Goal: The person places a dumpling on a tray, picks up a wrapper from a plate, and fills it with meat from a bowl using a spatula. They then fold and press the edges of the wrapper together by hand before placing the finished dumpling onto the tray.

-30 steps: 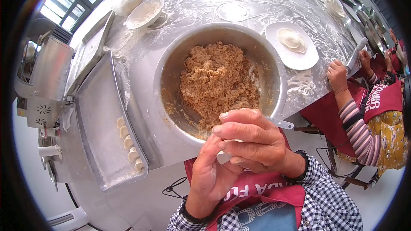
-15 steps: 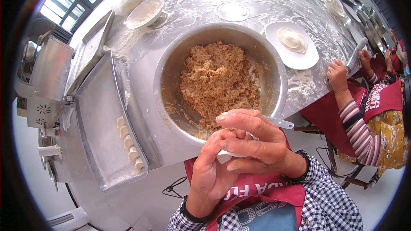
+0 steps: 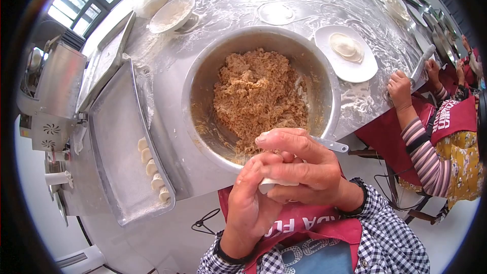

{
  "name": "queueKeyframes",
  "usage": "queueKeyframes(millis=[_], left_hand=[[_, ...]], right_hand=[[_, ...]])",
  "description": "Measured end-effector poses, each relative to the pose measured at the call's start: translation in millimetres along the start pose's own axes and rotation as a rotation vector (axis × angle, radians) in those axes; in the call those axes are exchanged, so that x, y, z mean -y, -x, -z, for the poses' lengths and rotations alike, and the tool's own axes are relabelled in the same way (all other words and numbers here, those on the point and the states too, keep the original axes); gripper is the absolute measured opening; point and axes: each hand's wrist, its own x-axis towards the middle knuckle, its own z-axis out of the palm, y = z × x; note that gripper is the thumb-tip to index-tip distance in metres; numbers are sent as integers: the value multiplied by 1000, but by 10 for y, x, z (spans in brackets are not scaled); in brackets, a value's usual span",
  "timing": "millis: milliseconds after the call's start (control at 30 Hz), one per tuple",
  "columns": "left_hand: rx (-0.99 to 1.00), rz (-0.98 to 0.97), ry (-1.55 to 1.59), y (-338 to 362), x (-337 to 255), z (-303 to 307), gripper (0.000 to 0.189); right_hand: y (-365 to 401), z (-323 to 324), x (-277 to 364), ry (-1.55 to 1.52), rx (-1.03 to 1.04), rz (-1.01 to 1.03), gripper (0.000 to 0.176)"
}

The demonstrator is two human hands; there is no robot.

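Both hands meet just over the near rim of a large metal bowl [image 3: 332, 116]. My left hand [image 3: 243, 207] is cupped around a white dumpling [image 3: 270, 184], palm turned up. Over it, my right hand [image 3: 310, 171] curls its fingers and presses at the dough. Only a small pale part of the dumpling shows between the fingers; the rest is hidden. Behind the hands, the bowl holds a heap of brown minced filling [image 3: 256, 91]. A metal handle [image 3: 332, 145] sticks out over the bowl's right rim.
On the left lies a metal tray [image 3: 114, 137] with several shaped dumplings [image 3: 152, 167] along its right side. A white plate [image 3: 357, 73] carries round dough wrappers [image 3: 346, 46]. A bowl of flour [image 3: 172, 15] stands at the back left. Another person's hand [image 3: 399, 90] rests at the right table edge.
My right hand has shifted slightly, and more of the white dough shows between the fingers. Both hands stay in nearly the same place by the bowl.
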Motion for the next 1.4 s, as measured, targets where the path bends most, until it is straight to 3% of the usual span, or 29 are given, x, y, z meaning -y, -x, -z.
queueKeyframes(millis=[167,233,467,533,633,867,933,1133,1233,1400], left_hand=[[7,-6,80,0,6,20,36],[-62,-55,-46,13,0,-41,38],[-109,-82,-308,35,-6,-95,47],[-136,-61,-324,31,-18,-178,51],[-68,-37,-397,35,-17,-133,53],[-43,-33,-491,35,-47,-219,55],[-33,-71,-574,32,-40,-221,55],[-13,6,-485,57,-24,-236,57],[29,-8,-534,45,-26,-184,59],[18,-17,-562,59,-24,-241,59]], right_hand=[[41,2,-43,-60,45,10,25],[10,-2,5,-109,2,-88,19],[52,23,-35,-141,50,-62,20],[23,12,52,-181,6,-204,20],[-19,114,-13,-72,136,-40,17],[-88,128,50,15,131,-69,13],[-97,170,27,-11,209,14,17],[-79,108,81,-51,61,-130,19],[-60,164,34,-53,158,-41,19],[-59,140,58,-76,109,-91,19]])
